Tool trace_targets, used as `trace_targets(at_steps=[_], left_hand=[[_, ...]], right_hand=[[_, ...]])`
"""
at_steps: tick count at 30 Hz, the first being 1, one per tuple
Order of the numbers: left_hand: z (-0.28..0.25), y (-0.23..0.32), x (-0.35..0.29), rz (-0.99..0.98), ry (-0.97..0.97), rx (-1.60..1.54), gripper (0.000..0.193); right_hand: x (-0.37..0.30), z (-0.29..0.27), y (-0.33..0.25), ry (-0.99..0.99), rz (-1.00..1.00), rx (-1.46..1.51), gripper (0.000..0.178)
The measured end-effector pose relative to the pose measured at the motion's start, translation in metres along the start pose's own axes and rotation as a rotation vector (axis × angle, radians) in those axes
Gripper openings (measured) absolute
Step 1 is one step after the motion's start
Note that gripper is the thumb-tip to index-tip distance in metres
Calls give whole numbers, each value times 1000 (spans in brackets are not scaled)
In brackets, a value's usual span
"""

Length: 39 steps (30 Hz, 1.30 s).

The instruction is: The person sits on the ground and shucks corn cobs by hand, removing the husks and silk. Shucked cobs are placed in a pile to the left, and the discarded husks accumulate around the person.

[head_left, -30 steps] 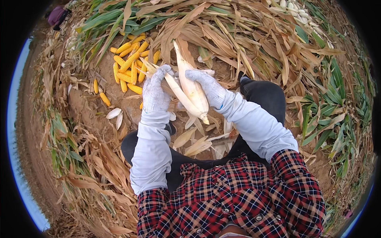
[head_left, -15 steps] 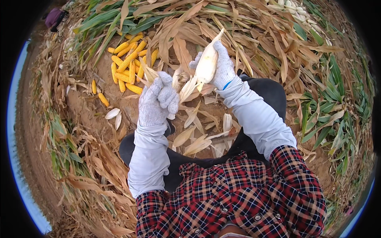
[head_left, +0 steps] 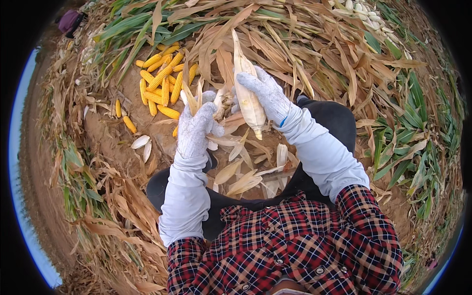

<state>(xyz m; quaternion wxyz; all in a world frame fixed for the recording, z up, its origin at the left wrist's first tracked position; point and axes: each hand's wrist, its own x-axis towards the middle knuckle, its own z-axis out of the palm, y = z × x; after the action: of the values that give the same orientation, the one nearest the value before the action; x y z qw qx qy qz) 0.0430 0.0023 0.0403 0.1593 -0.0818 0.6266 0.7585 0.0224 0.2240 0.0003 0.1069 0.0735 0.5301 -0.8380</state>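
Observation:
My right hand, in a pale knit glove, grips an ear of corn wrapped in whitish husk. The ear's pointed tip leans up and to the left, and its lower end shows a bit of yellow. To its left, my gloved left hand is closed, with dry husk strips sticking up from its fingers. The palm side of this hand is hidden. Just beyond it lies a pile of bare yellow corn cobs on the soil. A husk base with its stub lies between the hands.
Loose husks lie between my legs. Cut stalks and dry leaves spread across the far side, with more husked ears at the far right. Green leaves lie to the right. A dark purple object is at the far left.
The ear in my right hand has swung from leaning right to leaning left and come down slightly, with the fingers now across its front. My left hand has shifted only a little.

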Motion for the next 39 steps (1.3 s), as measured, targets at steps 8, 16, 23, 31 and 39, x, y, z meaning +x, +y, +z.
trace_targets(at_steps=[8,16,23,31,39], left_hand=[[4,9,27,104,77,-59,29],[-1,3,31,138,10,154,35],[-11,2,34,134,-21,140,32],[-16,-5,36,74,23,20,31],[-23,-32,47,3,10,-185,32]], right_hand=[[-6,18,21,-134,-86,-429,73],[-15,26,24,-171,-146,-755,81],[-10,20,30,-191,-103,-648,82],[-11,19,26,-240,-58,-547,80],[-17,23,24,-245,-233,-654,76]])
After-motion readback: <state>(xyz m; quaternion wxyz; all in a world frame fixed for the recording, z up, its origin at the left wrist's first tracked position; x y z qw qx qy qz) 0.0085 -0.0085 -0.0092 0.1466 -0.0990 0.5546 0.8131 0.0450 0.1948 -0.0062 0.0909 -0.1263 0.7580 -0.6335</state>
